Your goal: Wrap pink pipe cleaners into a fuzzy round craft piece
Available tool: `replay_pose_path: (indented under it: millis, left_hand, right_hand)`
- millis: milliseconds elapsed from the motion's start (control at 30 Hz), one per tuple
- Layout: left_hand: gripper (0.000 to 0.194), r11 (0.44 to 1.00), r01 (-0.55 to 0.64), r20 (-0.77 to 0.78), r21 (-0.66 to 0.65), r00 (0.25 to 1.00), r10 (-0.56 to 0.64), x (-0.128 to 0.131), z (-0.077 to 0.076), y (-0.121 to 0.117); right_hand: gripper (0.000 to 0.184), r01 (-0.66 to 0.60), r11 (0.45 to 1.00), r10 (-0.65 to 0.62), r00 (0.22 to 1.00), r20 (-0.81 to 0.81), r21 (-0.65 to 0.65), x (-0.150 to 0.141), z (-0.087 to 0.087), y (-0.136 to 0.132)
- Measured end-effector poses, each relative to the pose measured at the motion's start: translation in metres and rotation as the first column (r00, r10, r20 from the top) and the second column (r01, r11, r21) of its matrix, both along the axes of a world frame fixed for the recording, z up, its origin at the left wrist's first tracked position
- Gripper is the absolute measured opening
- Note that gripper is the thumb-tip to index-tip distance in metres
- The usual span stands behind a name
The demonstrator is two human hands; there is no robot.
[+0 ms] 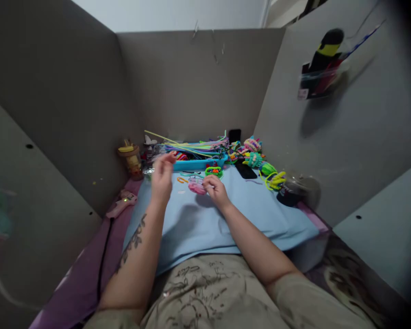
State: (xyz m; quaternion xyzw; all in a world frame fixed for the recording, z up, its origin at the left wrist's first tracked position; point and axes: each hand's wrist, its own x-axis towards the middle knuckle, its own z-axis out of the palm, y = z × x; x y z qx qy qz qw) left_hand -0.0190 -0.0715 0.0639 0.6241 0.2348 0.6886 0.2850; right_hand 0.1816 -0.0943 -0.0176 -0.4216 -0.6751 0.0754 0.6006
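Between grey panels [198, 87], light-blue cloth [198, 233] spread, rumpled near front edge; over it pink piece [196, 186], pinched in right hand [217, 192]. Left hand [162, 179] raised before blue tray [202, 164], fingers blurred, grip unclear.

- Light pink bundle [196, 186] at the centre
- Orange bent stem [181, 180] just left of it
- Pale blue cloth [198, 233] beneath, plain
- Bright blue tray [200, 165] at the far side, its stems [205, 147] yellow, pink, purple and pale blue
- Teal piece [253, 159], far right; bright yellow strands [277, 180] nearer
- Pink glue gun [122, 205], left, on purple cloth [78, 278]
- Beige shirt [205, 297], near, with dark line drawings
- Plain grey panel [198, 87], far
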Motion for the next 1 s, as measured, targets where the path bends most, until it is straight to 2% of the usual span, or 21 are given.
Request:
replay_pose_path:
  millis: [33,100,200,300,400,500,567,633,700,800,867,933,1000]
  left_hand:
    - [0.028,0.988,0.098,-0.146,-0.120,0.983,-0.115,0.006,-0.013,0.006]
    - [0.027,0.913,0.233,-0.318,-0.334,0.884,-0.342,0.014,-0.042,0.015]
    - [0.028,0.866,0.275,-0.312,-0.417,0.852,-0.421,0.016,-0.074,0.018]
    - [0.027,0.843,0.281,-0.281,-0.459,0.854,-0.438,0.014,-0.086,0.017]
    - [0.031,0.850,0.234,-0.221,-0.472,0.902,-0.371,0.013,-0.088,0.019]
    - [0.035,0.880,0.134,-0.156,-0.456,0.961,-0.228,0.013,-0.090,0.024]
    - [0.037,0.892,0.070,-0.140,-0.448,0.979,-0.147,0.012,-0.092,0.026]
    - [0.037,0.898,0.019,-0.147,-0.439,0.985,-0.093,0.012,-0.093,0.027]
    - [0.036,0.904,-0.027,-0.174,-0.427,0.983,-0.053,0.011,-0.093,0.026]
    - [0.031,0.915,-0.110,-0.245,-0.388,0.969,0.013,0.011,-0.094,0.025]
    - [0.027,0.924,-0.168,-0.305,-0.344,0.950,0.059,0.010,-0.093,0.023]
    - [0.023,0.934,-0.203,-0.371,-0.293,0.925,0.084,0.010,-0.093,0.020]
    - [0.020,0.946,-0.206,-0.439,-0.249,0.895,0.079,0.011,-0.092,0.016]
  right_hand:
    - [0.027,-0.014,1.000,0.014,1.000,0.022,0.005,0.002,0.001,0.001]
    - [0.027,-0.034,0.999,0.033,0.996,0.083,0.004,0.004,0.001,0.002]
    - [0.028,-0.026,1.000,0.027,0.989,0.145,-0.003,0.005,-0.001,0.004]
    - [0.026,0.057,0.998,-0.061,0.982,0.181,0.024,0.002,-0.004,0.003]
    - [0.032,0.199,0.977,-0.211,0.959,0.187,0.080,-0.005,-0.009,0.001]
    - [0.048,0.296,0.945,-0.320,0.926,0.200,0.138,-0.012,-0.012,-0.003]
    - [0.058,0.390,0.911,-0.411,0.887,0.212,0.133,-0.013,-0.012,-0.004]
    - [0.053,0.483,0.873,-0.482,0.835,0.263,0.067,-0.010,-0.012,-0.005]
    - [0.043,0.526,0.850,-0.485,0.798,0.358,-0.022,-0.004,-0.012,-0.004]
    - [0.035,0.471,0.875,-0.371,0.801,0.470,-0.111,0.008,-0.009,-0.003]
    - [0.023,0.400,0.910,-0.310,0.831,0.461,-0.108,0.009,-0.001,-0.007]
    - [0.018,0.314,0.949,-0.274,0.873,0.403,-0.034,0.002,0.016,-0.018]
    - [0.022,0.154,0.983,-0.180,0.911,0.372,0.099,-0.012,0.039,-0.036]
